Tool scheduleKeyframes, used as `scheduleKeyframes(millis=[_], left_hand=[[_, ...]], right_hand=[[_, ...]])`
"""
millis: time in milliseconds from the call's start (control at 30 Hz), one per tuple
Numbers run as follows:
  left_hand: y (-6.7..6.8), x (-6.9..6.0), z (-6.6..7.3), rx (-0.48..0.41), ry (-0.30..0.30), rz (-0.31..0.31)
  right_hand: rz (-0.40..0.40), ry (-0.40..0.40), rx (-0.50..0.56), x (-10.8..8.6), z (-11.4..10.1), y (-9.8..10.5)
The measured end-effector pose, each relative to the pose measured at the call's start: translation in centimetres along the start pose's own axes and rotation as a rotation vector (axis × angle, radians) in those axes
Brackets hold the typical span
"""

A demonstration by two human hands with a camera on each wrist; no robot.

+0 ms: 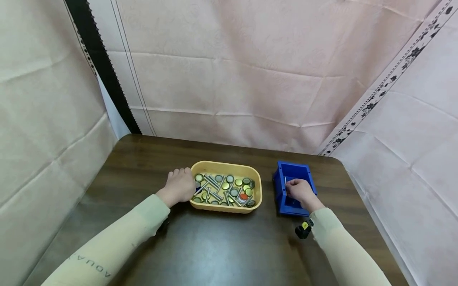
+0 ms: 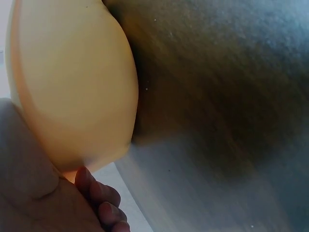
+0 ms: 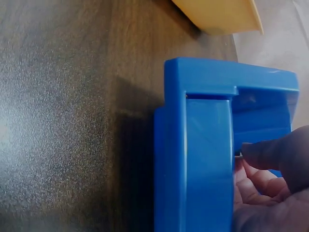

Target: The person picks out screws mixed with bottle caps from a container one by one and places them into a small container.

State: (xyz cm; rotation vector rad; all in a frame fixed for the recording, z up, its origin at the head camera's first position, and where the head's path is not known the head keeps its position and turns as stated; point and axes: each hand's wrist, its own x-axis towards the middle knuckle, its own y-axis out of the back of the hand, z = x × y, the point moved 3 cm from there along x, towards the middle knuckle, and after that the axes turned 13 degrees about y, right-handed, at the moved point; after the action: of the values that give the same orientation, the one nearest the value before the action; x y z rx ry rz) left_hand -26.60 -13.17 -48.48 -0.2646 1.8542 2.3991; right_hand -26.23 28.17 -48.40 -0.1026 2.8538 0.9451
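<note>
A yellow tray (image 1: 226, 209) stands on the table, holding gold and grey bottle caps (image 1: 225, 185), a red one (image 1: 243, 196) and several thin metal screws (image 1: 216, 196). At its left end my left hand (image 1: 180, 185) grips the rim; the left wrist view has the curled fingers (image 2: 110, 211) by the tray's outer wall (image 2: 82, 87). Over the blue bin (image 1: 282, 208), my right hand (image 1: 301, 190) reaches inside and pinches a slim metal screw (image 1: 285, 180) between thumb and fingers. Only a small end of it shows in the right wrist view, and the hand covers part of the bin's floor.
Both containers stand on a dark wooden table (image 1: 222, 246), the blue bin to the right of the tray. Pale cloth hangs (image 1: 232, 91) behind the table and at both sides. A small black device (image 1: 303, 230) is worn at the right wrist.
</note>
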Motion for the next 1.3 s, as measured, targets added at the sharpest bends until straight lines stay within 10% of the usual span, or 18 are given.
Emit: scheduleKeyframes(millis=[833,1300], left_hand=[[-0.1,0.4,-0.1,0.017,-0.007,-0.017],[-0.1,0.3,0.1,0.015,-0.01,-0.015]], right_hand=[[0.048,0.048,-0.126,0.0,-1.1,0.6],[0.228,0.255,-0.017,-0.8,-7.7,0.6]])
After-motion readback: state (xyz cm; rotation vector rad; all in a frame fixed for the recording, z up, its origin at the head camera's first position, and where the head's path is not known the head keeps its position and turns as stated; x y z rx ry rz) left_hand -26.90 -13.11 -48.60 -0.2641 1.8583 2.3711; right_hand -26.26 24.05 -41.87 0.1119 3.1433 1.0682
